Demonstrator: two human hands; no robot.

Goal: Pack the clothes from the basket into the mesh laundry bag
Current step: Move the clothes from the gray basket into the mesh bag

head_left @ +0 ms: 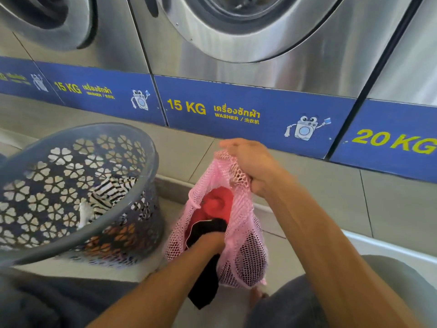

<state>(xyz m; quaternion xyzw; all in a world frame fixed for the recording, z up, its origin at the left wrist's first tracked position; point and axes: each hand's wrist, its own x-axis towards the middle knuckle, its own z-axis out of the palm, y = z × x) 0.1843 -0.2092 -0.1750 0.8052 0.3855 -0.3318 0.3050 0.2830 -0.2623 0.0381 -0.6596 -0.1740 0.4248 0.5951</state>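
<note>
Step in hand: stuffing a garment into the bag. Right hand grips the bunched top edge of the pink mesh laundry bag, fingers curled tight round the mesh, holding the mouth up and open. Below that grip, left hand is pushed wrist-deep into the mouth, carrying a black garment; fingers are hidden by cloth and mesh, so its hold can't be read for sure, probably clutching the fabric. Part of the black piece sits inside just above the left hand, the rest trails out over the rim and hangs down outside the bag along the forearm. A red garment is already inside, between the two hands.

Grey basket with flower cut-outs stands left of the bag, near but apart. A black-and-white striped garment lies in it, with something orange showing low through the holes, so packing looks partway done.

Next move, as I judge it: push the hanging black tail down past the rim while the right hand keeps the mouth spread, then pull the left hand out and go for the striped piece.

Writing: blue strip on the washers behind reads "15 KG", Thai script, "WASHER /" plus Chinese characters, twice; "20 KG" at right. Cartoon washer mascot beside each label. No brand is readable.
</note>
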